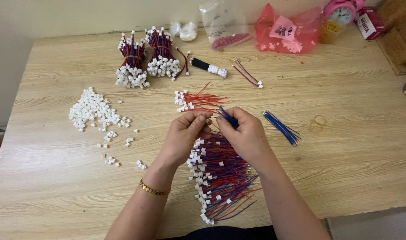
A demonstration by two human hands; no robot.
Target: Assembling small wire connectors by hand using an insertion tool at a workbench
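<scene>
My left hand and my right hand meet over the middle of the wooden table. The right hand pinches a few blue wires that stick up from its fingers. The left fingertips press together close to the right thumb; what they hold is too small to tell. Under both hands lies a big pile of red and blue wires with white connectors. Just beyond the hands lie red wires with white connectors. Loose blue wires lie to the right.
A heap of loose white connectors spreads at the left. Two tied wire bundles stand at the back, beside a black spool and one finished pair. Plastic bags, a pink clock and a rubber band are further right.
</scene>
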